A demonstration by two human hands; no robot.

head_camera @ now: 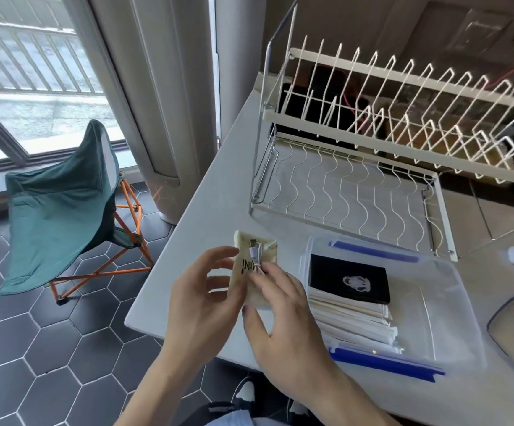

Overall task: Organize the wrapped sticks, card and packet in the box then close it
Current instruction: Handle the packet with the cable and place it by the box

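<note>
Both hands are working the packet [257, 270], a flat cream sachet with dark lettering and a small coiled white cable [258, 256] lying on its face. The right hand [280, 315] is pinching it along its near right side, fingers [268, 272] closed over the cable and the packet's face; the left hand [203, 290] is steadying the left edge with fingers [228, 256] loosely spread, only their tips touching. The packet is sitting just above the bench [219, 186], left of the box [434, 302].

It is looking light, thin and floppy, probably slick-surfaced, so gripping flat across both faces near an edge should suit it better than squeezing the middle. To the right of the fingers, the wrapped sticks [351, 318] are lying stacked in the clear box, the black card [349, 279] resting on top of them. The box's lid is standing open.
</note>
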